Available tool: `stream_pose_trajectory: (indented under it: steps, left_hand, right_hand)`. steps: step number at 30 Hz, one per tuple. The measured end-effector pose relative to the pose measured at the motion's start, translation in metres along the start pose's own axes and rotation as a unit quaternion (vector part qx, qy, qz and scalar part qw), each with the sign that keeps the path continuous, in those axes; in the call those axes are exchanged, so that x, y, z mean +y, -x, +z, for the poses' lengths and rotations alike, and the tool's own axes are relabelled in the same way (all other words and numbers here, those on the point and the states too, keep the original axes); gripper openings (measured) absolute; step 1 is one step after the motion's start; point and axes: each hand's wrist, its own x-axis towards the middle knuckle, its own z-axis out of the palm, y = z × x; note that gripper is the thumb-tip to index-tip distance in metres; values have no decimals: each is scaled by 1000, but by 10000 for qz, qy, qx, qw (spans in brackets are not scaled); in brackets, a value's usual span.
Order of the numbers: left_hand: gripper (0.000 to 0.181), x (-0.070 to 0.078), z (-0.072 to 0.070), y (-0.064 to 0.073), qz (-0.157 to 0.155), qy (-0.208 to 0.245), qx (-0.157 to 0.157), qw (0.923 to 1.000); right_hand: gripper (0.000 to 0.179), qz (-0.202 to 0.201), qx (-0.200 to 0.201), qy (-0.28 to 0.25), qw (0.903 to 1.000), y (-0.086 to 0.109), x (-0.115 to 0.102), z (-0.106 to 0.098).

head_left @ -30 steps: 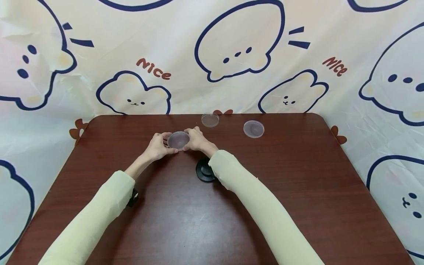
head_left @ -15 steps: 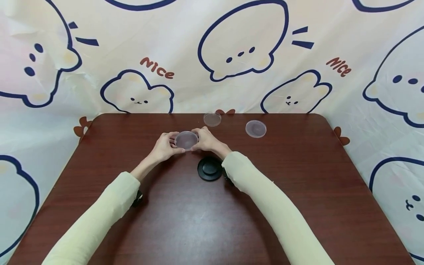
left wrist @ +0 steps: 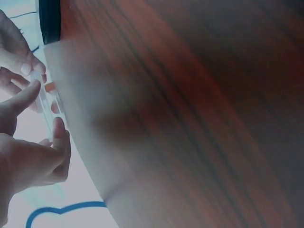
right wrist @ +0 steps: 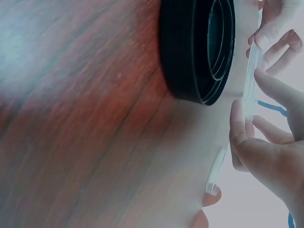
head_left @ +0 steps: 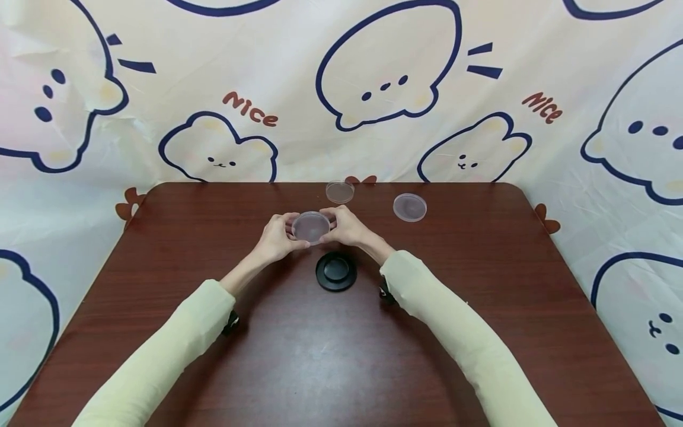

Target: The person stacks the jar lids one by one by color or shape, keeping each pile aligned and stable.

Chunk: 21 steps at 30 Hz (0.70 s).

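A clear round petri dish (head_left: pixel 311 228) is held up between both hands, slightly tilted. On its left side my left hand (head_left: pixel 277 238) pinches the rim between thumb and fingers, and my right hand (head_left: pixel 347 228) does the same on the right. The left wrist view shows the dish (left wrist: pixel 46 107) edge-on with thumbs and fingers on its rim. Just in front of the hands, a black round stand (head_left: pixel 336 271) with a raised centre sits on the table; it looms large in the right wrist view as a thick black ring (right wrist: pixel 197 52).
Two more clear petri dishes lie at the back of the brown table (head_left: pixel 320 356): one dish (head_left: pixel 340 191) by the far edge, another dish (head_left: pixel 409 207) to its right. A cartoon-printed cloth (head_left: pixel 299 77) hangs behind and at the sides.
Both hands have carried the petri dish to the right, to behind the black stand. The right sleeve, which partly covered the stand, has moved off it. The other dishes stay put.
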Motion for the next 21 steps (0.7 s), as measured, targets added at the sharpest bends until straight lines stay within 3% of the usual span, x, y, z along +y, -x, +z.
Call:
stream_pose_trajectory:
  steps: [13, 21]
  left_hand:
    - [74, 18, 14, -1, 69, -174, -174, 9997]
    - [73, 27, 30, -3, 259, -203, -112, 9994]
  right_hand:
    - [70, 557, 462, -16, 9974, 29, 7, -3]
    - [70, 619, 694, 26, 9957, 45, 14, -9]
